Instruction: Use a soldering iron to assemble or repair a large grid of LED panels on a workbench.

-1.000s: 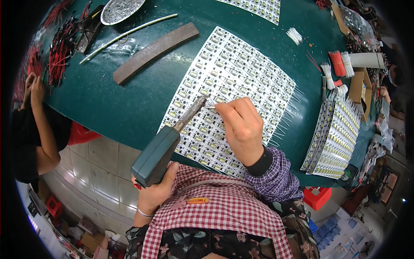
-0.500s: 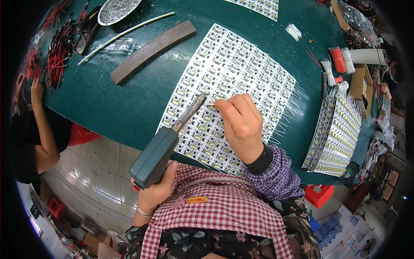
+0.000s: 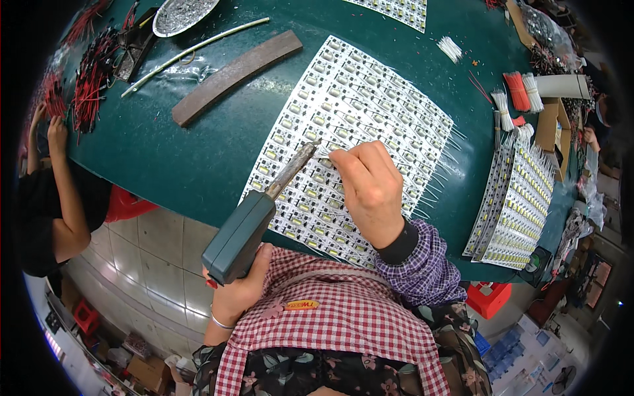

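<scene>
My left hand [image 3: 242, 290] is closed round the grip of a dark green soldering gun [image 3: 239, 236]. The gun's worn metal barrel [image 3: 290, 173] slants up and right, its tip over a white sheet of LED circuit boards [image 3: 333, 86]. Close beside that tip, my right hand [image 3: 374, 195] pinches a thin white wire [image 3: 322, 156] between thumb and forefinger. Whether tip and wire touch the same solder pad is too small to tell. Many white wires lie across the sheet and stick out past its right edge.
A brown curved bar [image 3: 238, 78], a pale rod [image 3: 198, 47] and a metal dish [image 3: 181, 16] lie at the far left. Stacked LED sheets [image 3: 518, 204] and wire bundles [image 3: 517, 92] stand at right. At left, another person's hand [image 3: 57, 135] is by red-black wires [image 3: 89, 99].
The soldering gun and my hands have barely shifted, and the tip stays beside the wire. The other person's hands at left have moved slightly.
</scene>
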The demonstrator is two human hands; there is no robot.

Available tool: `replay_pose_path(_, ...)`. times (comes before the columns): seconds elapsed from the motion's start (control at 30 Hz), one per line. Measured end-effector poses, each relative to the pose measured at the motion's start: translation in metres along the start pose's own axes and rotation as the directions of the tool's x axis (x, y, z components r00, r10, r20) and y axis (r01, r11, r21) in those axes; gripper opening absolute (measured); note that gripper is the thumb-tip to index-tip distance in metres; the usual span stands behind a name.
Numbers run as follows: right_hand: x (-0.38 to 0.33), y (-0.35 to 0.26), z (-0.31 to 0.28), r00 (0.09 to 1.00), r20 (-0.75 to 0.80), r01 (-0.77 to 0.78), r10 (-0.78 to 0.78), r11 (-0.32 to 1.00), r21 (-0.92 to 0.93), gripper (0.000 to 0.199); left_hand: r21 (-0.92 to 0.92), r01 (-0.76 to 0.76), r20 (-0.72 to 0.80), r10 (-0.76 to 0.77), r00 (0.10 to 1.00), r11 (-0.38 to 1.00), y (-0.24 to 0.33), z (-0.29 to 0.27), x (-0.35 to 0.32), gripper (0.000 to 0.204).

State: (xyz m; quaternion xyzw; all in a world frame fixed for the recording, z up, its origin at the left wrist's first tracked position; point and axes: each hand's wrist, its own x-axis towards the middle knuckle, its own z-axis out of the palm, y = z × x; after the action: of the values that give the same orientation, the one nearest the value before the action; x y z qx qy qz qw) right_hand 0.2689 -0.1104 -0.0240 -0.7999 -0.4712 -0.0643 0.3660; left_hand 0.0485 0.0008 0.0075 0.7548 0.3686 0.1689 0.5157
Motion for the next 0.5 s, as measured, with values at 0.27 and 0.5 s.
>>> replay_pose_path(0.27, 0.001, -0.001, -0.001, 1.000, 0.006, -0.005, 0.005, 1.000, -0.001, 0.023, 0.097, -0.077, 0.026, 0.075, 0.997, 0.992, 0.001, 0.001, 0.004, 0.013)
replay_pose_path(0.5, 0.001, -0.001, 0.000, 1.000, -0.002, 0.002, -0.002, 1.000, 0.010, 0.023, -0.150, 0.122, 0.021, -0.120, 0.993, 0.981, 0.006, -0.002, -0.005, 0.014)
